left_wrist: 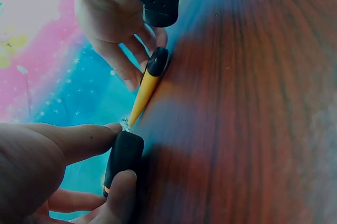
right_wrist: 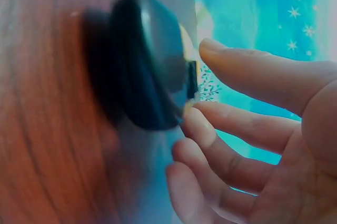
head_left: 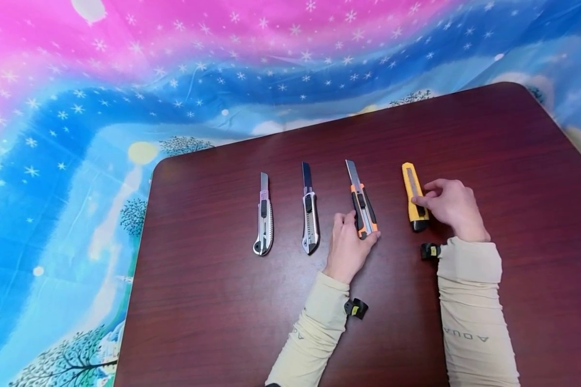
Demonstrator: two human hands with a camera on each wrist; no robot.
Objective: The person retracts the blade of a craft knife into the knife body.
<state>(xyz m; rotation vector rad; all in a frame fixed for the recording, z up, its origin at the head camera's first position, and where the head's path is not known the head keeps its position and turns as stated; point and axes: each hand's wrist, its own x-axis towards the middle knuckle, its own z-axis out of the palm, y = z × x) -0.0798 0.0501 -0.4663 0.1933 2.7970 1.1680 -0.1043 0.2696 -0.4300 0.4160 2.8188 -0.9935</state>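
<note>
- Roughly in the middle of the head view, the left hand [head_left: 347, 244] pinches the near end of the orange-and-black cutter [head_left: 362, 201], its thumb on one side and its fingertips on the other, with only the handle's width between them.
- That cutter lies at about 1 o'clock from the hand, on the table [head_left: 198, 301], its bare blade pointing between 11 and 12 o'clock.
- At 3 o'clock from it, just apart, lies the yellow cutter [head_left: 410, 183], its black end towards 6 o'clock and its other end towards 11.
- The right hand [head_left: 452, 204] is at about 3 o'clock from the yellow cutter, its fingers loosely bent and parted. The thumb tip is over the cutter's upper face and the other fingertips are by its edge; I cannot tell whether they press on it.
- At 10 o'clock from the left hand lies the dark-bladed cutter [head_left: 310, 215], blade towards 12.
- Farther out at 9 o'clock from that one lies the silver cutter [head_left: 264, 215], blade also towards 12.
- Pale sleeves [head_left: 472, 301] cover both forearms, coming in from about 5 and 6 o'clock.
- A snowflake-patterned cloth [head_left: 174, 70] spreads beyond the table from 9 o'clock round to 2.
</note>
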